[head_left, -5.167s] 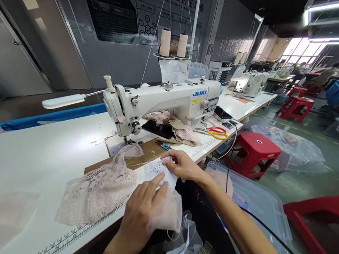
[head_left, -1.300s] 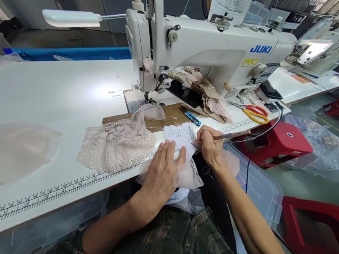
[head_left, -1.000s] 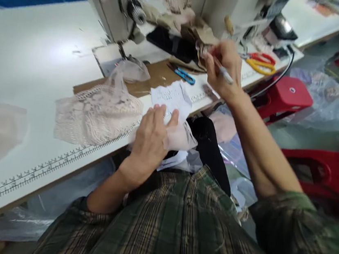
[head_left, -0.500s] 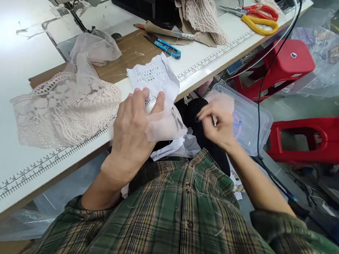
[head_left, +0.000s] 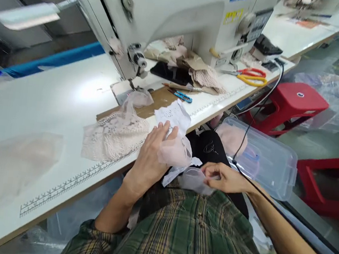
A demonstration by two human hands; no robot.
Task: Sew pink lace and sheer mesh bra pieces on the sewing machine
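At the table edge, my left hand (head_left: pixel 149 161) is closed on a piece of sheer pale fabric (head_left: pixel 175 150) that hangs over the edge by the thumb. A torn white printed sheet (head_left: pixel 175 115) lies just beyond its fingertips. Over my lap, my right hand (head_left: pixel 223 177) has its fingers bent onto a whitish sheer scrap (head_left: pixel 195 181); the grip is partly hidden. To the left of my left hand lies a cream lace piece (head_left: pixel 119 135), its sheer end reaching under the sewing machine (head_left: pixel 136 71).
Blue thread snips (head_left: pixel 181 96) and yellow-and-red-handled scissors (head_left: pixel 252 77) lie on the table. A printed ruler (head_left: pixel 83 178) runs along its edge. A clear plastic bin (head_left: pixel 276 167) stands at my right, near a red stool (head_left: pixel 299 99) and a hanging black cable (head_left: pixel 241 144).
My right hand has come down from above my knee to the sheer scrap in my lap. My left hand stays at the table edge with its fabric. The view has tilted up, showing more of the machine.
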